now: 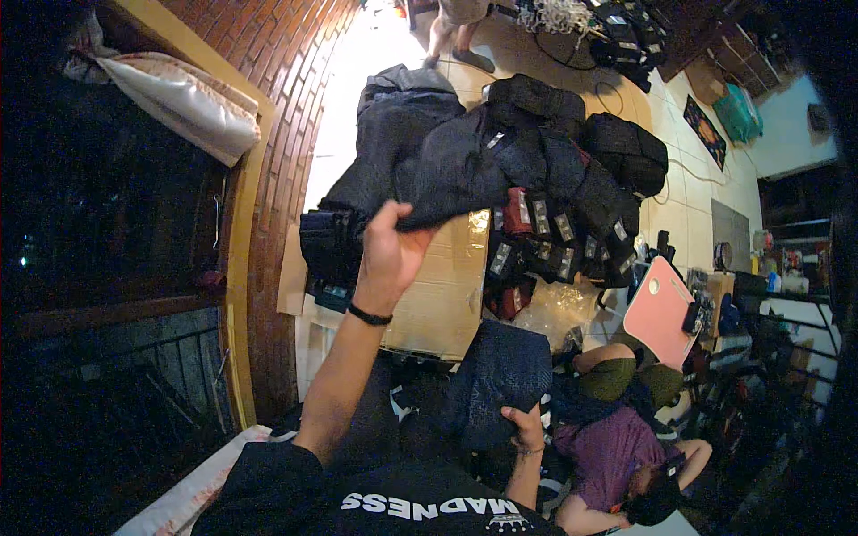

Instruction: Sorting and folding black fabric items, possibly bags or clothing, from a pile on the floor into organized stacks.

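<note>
My left hand (395, 255) reaches forward, its fingers closed on the near edge of a black cloth piece (451, 170). The cloth is lifted at that edge and drapes back over a dark pile. Close to my body my right hand (527, 427) grips a folded dark blue-black cloth (505, 366), thumb on top and other fingers hidden underneath. Bare cardboard (429, 304) shows beneath my left wrist. To the right of the lifted cloth lie several rolled or folded dark pieces with pale labels, among them a dark red one (517, 212).
A person in a purple shirt (612, 456) sits low at my right, near a pink board (660, 308). Someone else's legs (453, 37) stand at the far end. A brick wall (264, 62) runs along the left. Clear plastic wrap (563, 308) lies beside the cardboard.
</note>
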